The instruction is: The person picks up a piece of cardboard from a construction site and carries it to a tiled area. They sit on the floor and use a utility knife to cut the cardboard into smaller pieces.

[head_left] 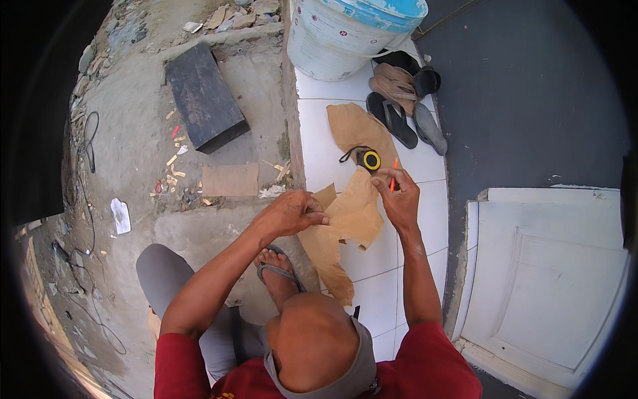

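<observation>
A torn, irregular piece of brown paper [355, 214] is stretched between my two hands above the white tiles. My left hand [292, 211] is closed on its left edge, thumb on top. My right hand [401, 199] pinches its upper right corner and also holds an orange pencil or pen [395, 169] pointing up between the fingers. Just beyond the paper sits a black and yellow tape measure [369, 159] with a dark wrist strap. It rests at the lower edge of another brown paper piece [355, 125] lying flat on the tiles.
A white bucket [339, 40] with a blue rim stands at the far end of the tiles. Several sandals [395, 120] lie beside it against the dark wall. Left of the tile edge are a black block [205, 96], a flat cardboard piece [230, 180] and scattered scraps. A white door panel [545, 279] is at right.
</observation>
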A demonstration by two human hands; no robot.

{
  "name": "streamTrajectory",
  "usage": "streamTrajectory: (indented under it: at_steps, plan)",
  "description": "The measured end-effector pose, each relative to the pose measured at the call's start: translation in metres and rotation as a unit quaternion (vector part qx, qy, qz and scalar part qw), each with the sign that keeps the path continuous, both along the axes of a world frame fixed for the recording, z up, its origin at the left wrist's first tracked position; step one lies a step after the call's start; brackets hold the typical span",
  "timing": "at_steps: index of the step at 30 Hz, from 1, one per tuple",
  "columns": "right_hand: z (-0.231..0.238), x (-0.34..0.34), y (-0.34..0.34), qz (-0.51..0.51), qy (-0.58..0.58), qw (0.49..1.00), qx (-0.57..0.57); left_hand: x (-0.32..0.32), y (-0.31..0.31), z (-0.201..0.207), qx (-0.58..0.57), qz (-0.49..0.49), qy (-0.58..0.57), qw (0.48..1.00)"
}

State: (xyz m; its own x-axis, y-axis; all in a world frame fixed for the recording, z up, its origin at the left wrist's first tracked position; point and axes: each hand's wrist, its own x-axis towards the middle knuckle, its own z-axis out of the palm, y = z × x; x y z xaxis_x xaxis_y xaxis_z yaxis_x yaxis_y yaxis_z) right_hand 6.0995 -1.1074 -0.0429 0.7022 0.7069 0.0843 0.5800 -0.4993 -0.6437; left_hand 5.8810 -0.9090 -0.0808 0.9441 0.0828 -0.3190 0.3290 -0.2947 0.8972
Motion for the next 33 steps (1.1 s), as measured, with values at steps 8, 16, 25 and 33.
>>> streamTrajectory:
  at_steps: [8, 16, 25, 33]
  plan:
    - [0.014, -0.062, 0.062, 0.341, 0.042, 0.938, 0.043, -0.001, 0.025, 0.012, 0.200, -0.040, -0.085, 0.975]
    - [-0.027, -0.095, 0.051, 0.306, 0.071, 0.949, -0.039, -0.032, 0.031, 0.008, 0.187, -0.034, -0.046, 0.981]
    - [-0.026, -0.097, 0.030, 0.318, 0.029, 0.944, -0.079, -0.038, 0.004, 0.001, -0.054, 0.022, 0.069, 0.996]
    - [-0.011, -0.092, 0.037, 0.257, 0.116, 0.946, -0.158, -0.031, 0.001, -0.003, 0.122, 0.015, -0.027, 0.992]
